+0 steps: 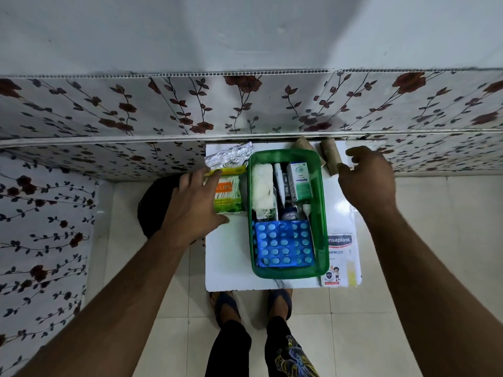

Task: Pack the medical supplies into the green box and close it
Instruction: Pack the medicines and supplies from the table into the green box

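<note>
The green box (323, 213) stands open on a small white table (228, 257). Inside lie a white gauze roll (261, 190), a white thermometer (279, 185), a green-and-white Optibex carton (299, 182), a small dropper bottle (307, 210) and blue blister packs (277, 244). Left of the box sits a pack of cotton swabs (230, 193); my left hand (194, 206) rests on its left edge, fingers spread. A silver foil strip (228, 156) lies behind it. My right hand (366, 176) hovers open beside a brown bandage roll (330, 157). A Hansaplast packet (340, 257) lies right of the box.
A second brown roll (300, 144) lies behind the box against the floral wall panel (245, 104). A dark round object (155, 205) sits on the floor left of the table. My feet in sandals (253, 303) stand at the table's front edge.
</note>
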A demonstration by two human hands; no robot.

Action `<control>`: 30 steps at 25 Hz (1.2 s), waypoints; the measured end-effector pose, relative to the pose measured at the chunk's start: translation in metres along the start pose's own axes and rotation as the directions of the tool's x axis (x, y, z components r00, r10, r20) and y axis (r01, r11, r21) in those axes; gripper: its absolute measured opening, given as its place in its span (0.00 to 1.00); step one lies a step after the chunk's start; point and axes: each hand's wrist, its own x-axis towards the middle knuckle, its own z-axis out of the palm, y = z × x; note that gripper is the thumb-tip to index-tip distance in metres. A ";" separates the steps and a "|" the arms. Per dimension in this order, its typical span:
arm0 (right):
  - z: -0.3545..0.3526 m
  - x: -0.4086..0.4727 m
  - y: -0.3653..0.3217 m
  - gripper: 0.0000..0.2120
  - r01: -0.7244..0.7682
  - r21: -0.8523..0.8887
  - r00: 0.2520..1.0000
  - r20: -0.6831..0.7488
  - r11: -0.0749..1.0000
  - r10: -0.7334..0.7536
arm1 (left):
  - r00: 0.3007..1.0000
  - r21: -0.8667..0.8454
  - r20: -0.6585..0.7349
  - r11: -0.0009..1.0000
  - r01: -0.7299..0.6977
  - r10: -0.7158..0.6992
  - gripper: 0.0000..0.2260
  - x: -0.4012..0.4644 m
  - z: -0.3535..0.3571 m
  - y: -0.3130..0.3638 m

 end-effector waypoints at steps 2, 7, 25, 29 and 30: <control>0.017 0.022 0.010 0.20 -0.009 -0.095 0.998 0.064 0.995 0.015 | 0.999 0.105 0.026 0.994 -0.029 0.026 0.50 0.007 0.003 0.002; 0.039 0.040 0.018 0.21 -0.027 -0.138 0.988 0.145 0.990 0.047 | 0.996 0.202 -0.039 0.977 -0.065 0.074 0.44 0.015 0.011 0.003; 0.029 0.007 0.022 0.18 -0.074 0.019 0.994 0.086 0.997 0.072 | 0.991 0.230 -0.053 0.967 -0.106 0.122 0.40 0.013 0.016 0.002; 0.020 -0.001 0.024 0.14 -0.080 0.066 0.993 0.088 0.995 0.074 | 0.992 0.183 -0.061 0.978 -0.101 0.113 0.39 0.001 -0.001 0.002; 0.016 -0.004 0.023 0.13 -0.083 0.074 0.993 0.087 0.994 0.077 | 0.991 0.167 -0.080 0.982 -0.092 0.106 0.39 -0.005 -0.009 0.001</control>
